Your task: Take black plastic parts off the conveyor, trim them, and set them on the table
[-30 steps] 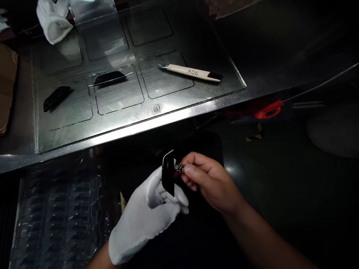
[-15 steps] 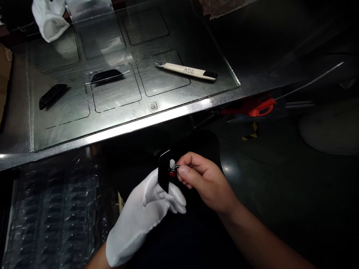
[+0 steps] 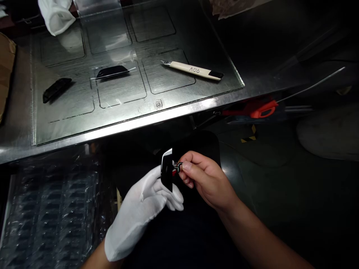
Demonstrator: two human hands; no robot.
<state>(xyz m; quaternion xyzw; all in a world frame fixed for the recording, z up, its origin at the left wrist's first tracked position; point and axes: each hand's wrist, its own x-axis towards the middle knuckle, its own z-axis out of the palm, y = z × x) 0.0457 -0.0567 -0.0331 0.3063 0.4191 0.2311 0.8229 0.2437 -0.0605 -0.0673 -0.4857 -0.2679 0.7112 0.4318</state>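
My left hand (image 3: 146, 203), in a white glove, grips a glossy black plastic piece (image 3: 166, 172) with slanted ends, held upright below the table edge. Its fingers curl partly behind the piece. My bare right hand (image 3: 207, 183) pinches a short, curved black wire-like bit (image 3: 178, 167) between thumb and fingers. Something small and red shows beside that bit, close against the back of the piece. Whether the two are joined is hard to tell.
A glass sheet (image 3: 120, 116) covers the metal table, bearing a craft knife (image 3: 193, 70) marked A06 and two black pieces (image 3: 113, 71). Beyond lies a white glove (image 3: 57, 18). Clear plastic trays (image 3: 50, 213) stand at lower left. A red-handled tool (image 3: 263, 109) hangs past the table edge.
The glossy piece has turned slightly, so more of its face shows. Both hands keep their holds and have shifted only a little. The view has moved slightly.
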